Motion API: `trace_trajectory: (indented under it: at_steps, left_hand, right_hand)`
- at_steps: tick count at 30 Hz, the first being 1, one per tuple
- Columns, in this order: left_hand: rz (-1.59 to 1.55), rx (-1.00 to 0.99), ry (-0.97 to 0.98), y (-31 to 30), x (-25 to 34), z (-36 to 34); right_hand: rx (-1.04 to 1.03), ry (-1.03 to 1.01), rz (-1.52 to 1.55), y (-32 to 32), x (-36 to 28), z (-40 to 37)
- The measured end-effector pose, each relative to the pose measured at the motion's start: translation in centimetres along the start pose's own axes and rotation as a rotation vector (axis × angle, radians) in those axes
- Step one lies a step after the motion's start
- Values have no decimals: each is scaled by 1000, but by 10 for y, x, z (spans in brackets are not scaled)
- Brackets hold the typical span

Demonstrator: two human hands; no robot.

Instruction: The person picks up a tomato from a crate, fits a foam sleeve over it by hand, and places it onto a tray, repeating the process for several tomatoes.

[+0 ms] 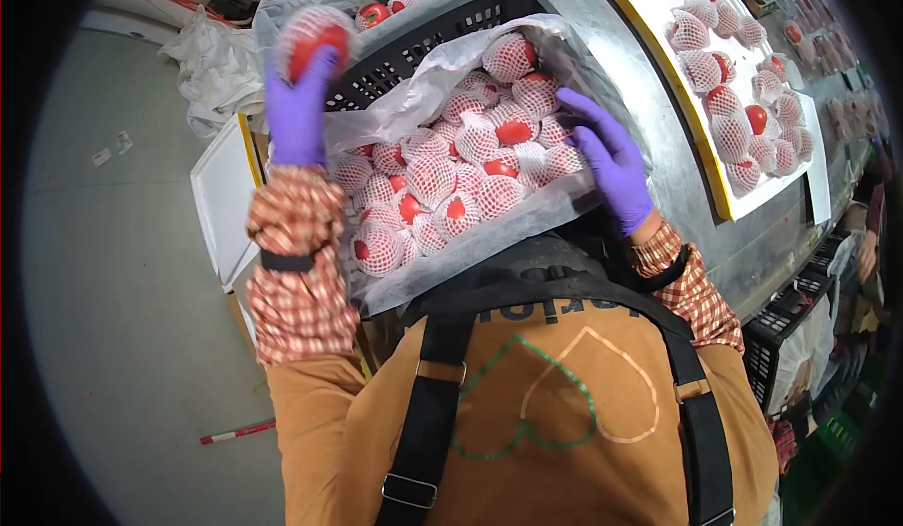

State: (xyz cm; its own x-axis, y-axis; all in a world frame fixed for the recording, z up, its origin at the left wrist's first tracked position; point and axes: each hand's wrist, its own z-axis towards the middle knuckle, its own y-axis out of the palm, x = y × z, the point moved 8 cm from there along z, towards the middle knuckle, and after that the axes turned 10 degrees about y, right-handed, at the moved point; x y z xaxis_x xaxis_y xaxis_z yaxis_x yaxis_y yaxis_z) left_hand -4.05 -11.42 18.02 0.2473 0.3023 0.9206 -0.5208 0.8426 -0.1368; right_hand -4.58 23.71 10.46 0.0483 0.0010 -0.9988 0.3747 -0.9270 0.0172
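Note:
My left hand, in a purple glove, is raised at the crate's left side with its fingers closed round a red fruit in a white foam net; both are a little blurred. Below and to the right, a lined crate holds many more netted red fruits in a heap. My right hand, also gloved, rests at the crate's right edge. Its thumb and fingers are apart, the fingertips close by the fruits at that edge, with nothing in its grasp.
Behind stands a black slotted crate with a few netted fruits. On the metal table to the right, a white tray with a yellow edge carries netted fruits. White plastic sheeting lies at far left. More dark crates stand at lower right.

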Motion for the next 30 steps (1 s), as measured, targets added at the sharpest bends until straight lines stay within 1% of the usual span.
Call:
trace_trajectory:
  at_steps: [1,2,4,5,7,8,9,10,11,12,13,14,15,16,18,19,20,22,23,24,26,27,28,29,30]
  left_hand:
    - [-31,139,39,-20,-18,22]
    - [-32,131,39,-26,-32,33]
    - [610,197,368,-32,-15,43]
    - [350,173,322,3,20,16]
    - [190,-423,352,91,7,-36]
    - [354,-525,200,112,-18,-59]
    - [299,-650,189,133,-34,-78]
    - [305,-728,45,148,-61,-90]
    - [411,-774,-14,161,-100,-94]
    - [410,-779,-10,175,-107,-90]
    - [468,-711,-62,184,-116,-81]
    - [528,-643,-117,190,-125,-72]
    - [431,-569,-133,202,-131,-61]
    - [427,-573,-133,220,-139,-55]
    - [541,-421,-331,235,-162,-44]
    - [535,-397,-384,243,-170,-38]
    - [538,-405,-384,254,-192,-25]
    - [617,-606,-146,286,-245,-14]
    - [521,-364,-68,272,-233,-16]
    - [521,-369,-68,272,-231,-16]
    - [942,-766,288,290,-212,-18]
    - [977,-735,587,285,-187,-30]
    - [976,-737,597,277,-167,-40]
    - [449,-563,-63,247,-164,-34]
    - [-105,-332,-681,231,-175,-57]
  right_hand:
    - [57,2,-6,-8,-3,-4]
    - [65,3,-4,-12,-2,-6]
    - [111,-40,42,-23,-2,-12]
    - [129,-68,-28,-25,-2,-14]
    - [126,-90,-33,-24,0,-16]
    - [101,-137,-54,-20,-3,-15]
    - [101,-143,-48,-20,-2,-15]
    - [111,-147,-49,-22,-1,-15]
    - [102,-163,-89,-20,-1,-15]
    - [89,-178,-129,-18,-2,-16]
    - [96,-227,-161,-15,-6,-15]
    - [92,-216,-204,-12,-9,-15]
    - [100,-237,-260,-11,-12,-15]
    - [107,-258,-321,-10,-13,-16]
    - [116,-264,-377,-10,-14,-16]
    - [122,-275,-433,-10,-15,-17]
    - [129,-269,-429,-11,-16,-17]
    - [70,-236,-455,-9,-15,-16]
    - [62,-227,-437,-9,-15,-16]
    - [67,-225,-436,-10,-13,-16]
    - [108,-284,-455,-12,-16,-18]
    - [120,-284,-454,-14,-17,-18]
    - [123,-294,-461,-14,-17,-19]
    - [122,-307,-468,-14,-19,-19]
    - [126,-315,-467,-14,-21,-19]
